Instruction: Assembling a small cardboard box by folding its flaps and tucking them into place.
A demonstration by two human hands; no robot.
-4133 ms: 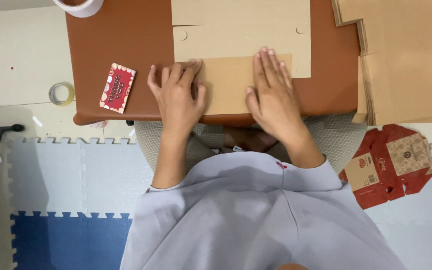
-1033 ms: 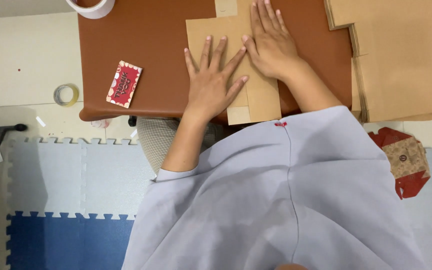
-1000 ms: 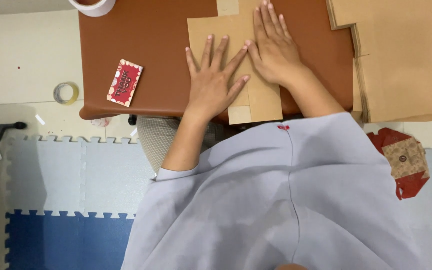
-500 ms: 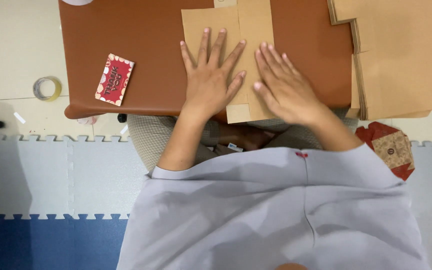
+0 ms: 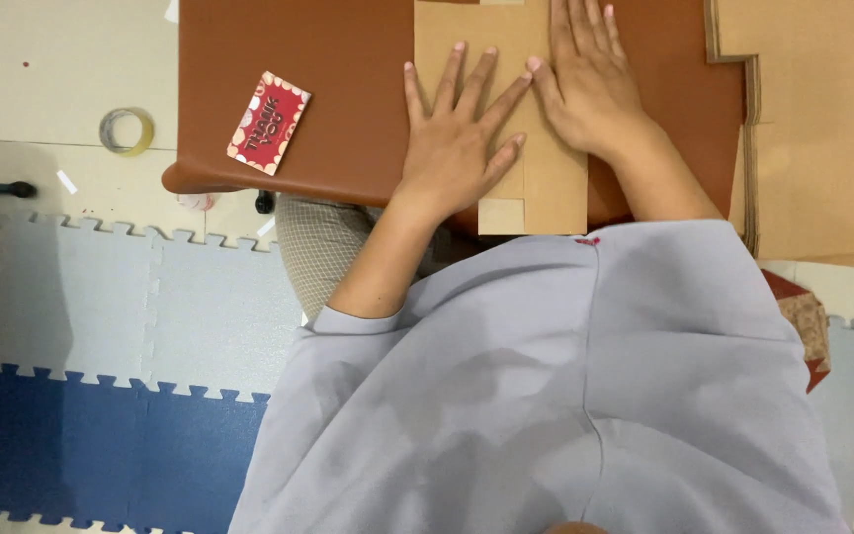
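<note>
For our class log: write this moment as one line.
left hand flat on folded tan cardboard sheet | right hand flat beside it | brown table

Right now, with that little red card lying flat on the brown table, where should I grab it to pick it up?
Take the red card by its lower left corner, coming from the table's left edge. It lies flat and tilted, near that edge and apart from the left hand, so probably slide it off the edge and pinch it.

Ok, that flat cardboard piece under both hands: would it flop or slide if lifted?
The cardboard piece looks thin and creased, so it would probably bend along its folds. It likely slides easily on the smooth brown table; left hand and right hand lie flat on it.
</note>
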